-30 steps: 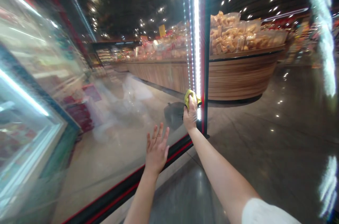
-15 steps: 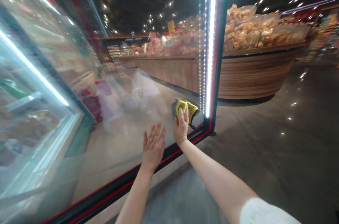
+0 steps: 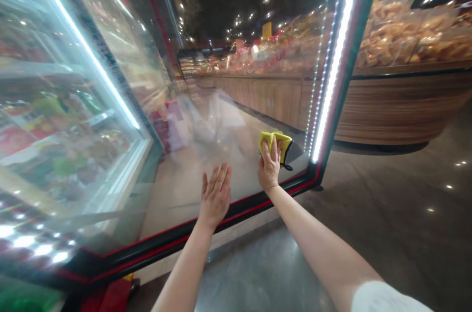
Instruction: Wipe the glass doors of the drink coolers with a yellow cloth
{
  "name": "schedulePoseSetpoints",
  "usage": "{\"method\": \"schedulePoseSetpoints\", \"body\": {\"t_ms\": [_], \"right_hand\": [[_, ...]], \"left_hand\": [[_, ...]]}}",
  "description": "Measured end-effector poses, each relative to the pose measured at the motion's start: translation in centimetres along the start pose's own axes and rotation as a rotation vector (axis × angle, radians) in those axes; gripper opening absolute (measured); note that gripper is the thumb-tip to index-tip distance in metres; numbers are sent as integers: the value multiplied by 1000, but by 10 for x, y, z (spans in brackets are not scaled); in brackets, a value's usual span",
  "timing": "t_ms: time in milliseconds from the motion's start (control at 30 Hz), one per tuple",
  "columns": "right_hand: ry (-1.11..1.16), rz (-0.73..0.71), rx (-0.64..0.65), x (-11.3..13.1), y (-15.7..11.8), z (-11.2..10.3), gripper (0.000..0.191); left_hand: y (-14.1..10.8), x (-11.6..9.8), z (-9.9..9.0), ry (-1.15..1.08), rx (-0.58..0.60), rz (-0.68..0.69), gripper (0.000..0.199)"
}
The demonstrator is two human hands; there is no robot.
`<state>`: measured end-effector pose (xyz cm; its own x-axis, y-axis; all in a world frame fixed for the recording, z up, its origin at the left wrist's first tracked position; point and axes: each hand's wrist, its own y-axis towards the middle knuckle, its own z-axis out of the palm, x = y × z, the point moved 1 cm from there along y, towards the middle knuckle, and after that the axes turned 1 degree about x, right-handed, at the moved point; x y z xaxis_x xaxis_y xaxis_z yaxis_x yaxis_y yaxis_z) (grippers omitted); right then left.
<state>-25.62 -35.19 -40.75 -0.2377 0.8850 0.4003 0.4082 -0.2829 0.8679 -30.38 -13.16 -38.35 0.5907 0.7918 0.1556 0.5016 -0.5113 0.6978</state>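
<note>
My right hand (image 3: pixel 270 167) presses a yellow cloth (image 3: pixel 282 142) with a dark edge and a small black loop against the glass pane (image 3: pixel 199 150) of a fridge door, low down near its lit right side. Its fingers lie stretched over the cloth, and part of the cloth is hidden under them. My left hand (image 3: pixel 216 194) is open and holds nothing, fingers up and palm towards the lower glass; I cannot tell whether it touches the pane. Beneath both hands runs the door's black bottom frame (image 3: pixel 221 221) with red lines.
A bright LED strip (image 3: pixel 337 64) lines the door's right edge. Lit fridge shelves (image 3: pixel 55 120) with blurred packs stand at left. Beyond the glass is a wooden display counter (image 3: pixel 398 105) bearing bagged snacks (image 3: pixel 398 32). The grey floor (image 3: pixel 391 204) is shiny.
The view has swung left, so the door and counter sit further right and more fridge shelving shows. My right hand with the cloth has shifted slightly left and up relative to the door's lower corner.
</note>
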Motion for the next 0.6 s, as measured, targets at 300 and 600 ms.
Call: {"method": "schedulePoseSetpoints", "body": {"t_ms": [300, 600], "right_hand": [[-79, -168, 202, -20, -29, -20, 56], [-93, -495, 311, 52, -36, -1, 58]], "left_hand": [[-23, 30, -14, 37, 17, -35, 81], [-54, 56, -22, 102, 115, -101, 87]]}}
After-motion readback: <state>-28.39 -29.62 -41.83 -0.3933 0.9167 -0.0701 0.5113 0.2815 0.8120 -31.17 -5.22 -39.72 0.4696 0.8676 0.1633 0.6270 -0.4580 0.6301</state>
